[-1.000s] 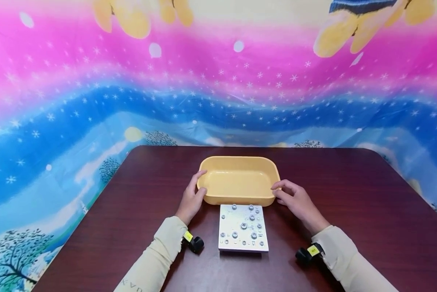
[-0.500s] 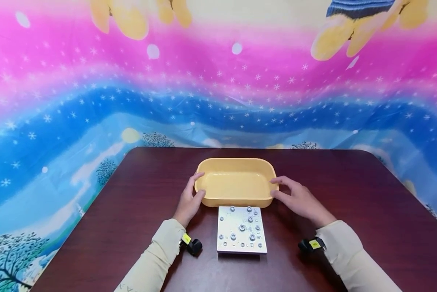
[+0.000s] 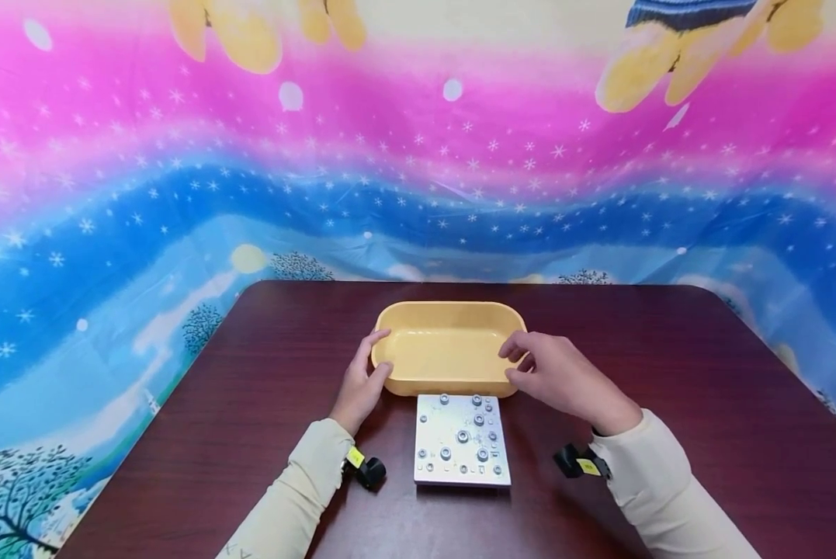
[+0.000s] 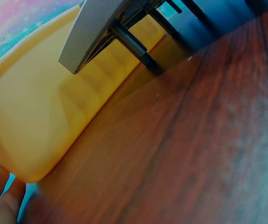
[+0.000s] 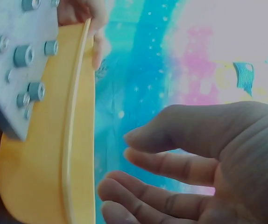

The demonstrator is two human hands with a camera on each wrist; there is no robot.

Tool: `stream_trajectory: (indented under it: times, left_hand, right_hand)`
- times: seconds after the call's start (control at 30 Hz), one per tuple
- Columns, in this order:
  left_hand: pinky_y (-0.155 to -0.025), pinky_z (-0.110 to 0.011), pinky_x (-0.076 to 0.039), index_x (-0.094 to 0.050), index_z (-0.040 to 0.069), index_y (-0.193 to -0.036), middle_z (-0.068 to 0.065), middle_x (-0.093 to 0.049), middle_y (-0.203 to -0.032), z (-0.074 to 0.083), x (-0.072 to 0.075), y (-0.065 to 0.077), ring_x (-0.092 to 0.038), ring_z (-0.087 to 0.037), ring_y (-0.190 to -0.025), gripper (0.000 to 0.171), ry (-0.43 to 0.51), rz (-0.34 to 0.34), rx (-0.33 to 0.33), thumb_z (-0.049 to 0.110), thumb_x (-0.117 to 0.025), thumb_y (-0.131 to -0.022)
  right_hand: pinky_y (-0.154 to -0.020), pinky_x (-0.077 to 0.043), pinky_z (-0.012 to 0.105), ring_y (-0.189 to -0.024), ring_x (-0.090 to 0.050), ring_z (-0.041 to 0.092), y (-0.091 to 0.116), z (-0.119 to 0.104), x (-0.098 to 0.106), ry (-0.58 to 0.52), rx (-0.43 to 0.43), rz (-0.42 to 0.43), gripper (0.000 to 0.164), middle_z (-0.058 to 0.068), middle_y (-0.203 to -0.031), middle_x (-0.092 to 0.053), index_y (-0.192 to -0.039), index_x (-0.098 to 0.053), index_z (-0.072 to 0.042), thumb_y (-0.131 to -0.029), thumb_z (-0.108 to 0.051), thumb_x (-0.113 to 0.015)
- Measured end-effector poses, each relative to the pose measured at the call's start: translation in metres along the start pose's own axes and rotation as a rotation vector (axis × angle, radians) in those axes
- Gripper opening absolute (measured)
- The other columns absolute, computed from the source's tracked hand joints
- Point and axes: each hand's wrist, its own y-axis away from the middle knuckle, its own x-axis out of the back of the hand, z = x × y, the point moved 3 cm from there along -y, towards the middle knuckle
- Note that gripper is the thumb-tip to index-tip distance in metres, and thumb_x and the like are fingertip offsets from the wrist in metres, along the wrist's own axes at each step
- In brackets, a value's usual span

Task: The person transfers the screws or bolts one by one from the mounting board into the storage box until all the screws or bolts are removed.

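Observation:
A yellow plastic basin (image 3: 452, 386) with rounded corners sits on the table, nothing inside it. My left hand (image 3: 356, 388) holds its left end, thumb near the front corner and fingers at the rim. Over the right end hovers my right hand (image 3: 564, 376), its loosely bent fingers holding nothing; the right wrist view shows a gap between the fingertips and the basin wall. Just in front of the basin stands a silver metal plate (image 3: 435, 435) set with several socket-head screws (image 5: 24, 56). Threaded shanks (image 4: 129, 41) stick out beneath the plate in the left wrist view.
The dark reddish-brown wooden table (image 3: 697, 373) has rounded far corners. Behind it hangs a colourful printed cloth (image 3: 418, 155). Small black cameras with yellow labels, such as the left one (image 3: 372, 472), are strapped to both wrists.
My right hand has let go of the basin's right rim and moved slightly left and up over that end. The left hand, basin and metal plate stay in place.

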Motion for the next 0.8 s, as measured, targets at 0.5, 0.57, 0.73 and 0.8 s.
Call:
stream_trajectory:
  times: [0.5,0.57,0.73,0.8]
  left_hand:
    - [-0.113,-0.040,-0.024,-0.047,0.010,-0.140,-0.012,-0.030,-0.155,0.002,0.001,-0.002,-0.026,-0.020,-0.143,0.049,-0.012,0.017,-0.013,0.005,-0.053,-0.092]
    - [-0.113,-0.039,-0.025,-0.047,0.010,-0.140,-0.011,-0.030,-0.155,0.002,0.001,-0.002,-0.026,-0.020,-0.142,0.049,-0.015,0.018,-0.011,0.005,-0.053,-0.092]
    - [-0.113,-0.040,-0.024,-0.048,0.010,-0.140,-0.011,-0.030,-0.155,0.001,0.000,-0.001,-0.026,-0.021,-0.143,0.048,-0.019,0.021,-0.003,0.005,-0.053,-0.092]
    - [-0.113,-0.039,-0.024,-0.047,0.010,-0.140,-0.012,-0.030,-0.155,0.001,0.000,-0.001,-0.026,-0.021,-0.143,0.048,-0.017,0.020,-0.003,0.005,-0.053,-0.092]
  right_hand:
    - [-0.051,-0.039,0.031,-0.055,-0.048,0.013,-0.002,-0.020,-0.033,0.308,-0.023,-0.074,0.011,-0.007,-0.063,-0.053,-0.074,-0.061,-0.017,-0.079,-0.017,-0.071]
    - [-0.051,-0.039,0.032,-0.057,-0.048,0.012,-0.002,-0.021,-0.036,0.345,-0.024,-0.074,0.013,-0.008,-0.064,-0.054,-0.072,-0.061,-0.017,-0.079,-0.017,-0.071]
    - [-0.049,-0.037,0.032,-0.055,-0.047,0.011,-0.001,-0.020,-0.045,0.372,-0.065,-0.099,0.017,-0.008,-0.060,-0.051,-0.068,-0.059,-0.016,-0.078,-0.018,-0.072]
    - [-0.049,-0.037,0.032,-0.054,-0.047,0.011,-0.001,-0.020,-0.048,0.375,-0.078,-0.105,0.017,-0.007,-0.059,-0.051,-0.068,-0.059,-0.016,-0.078,-0.018,-0.072]
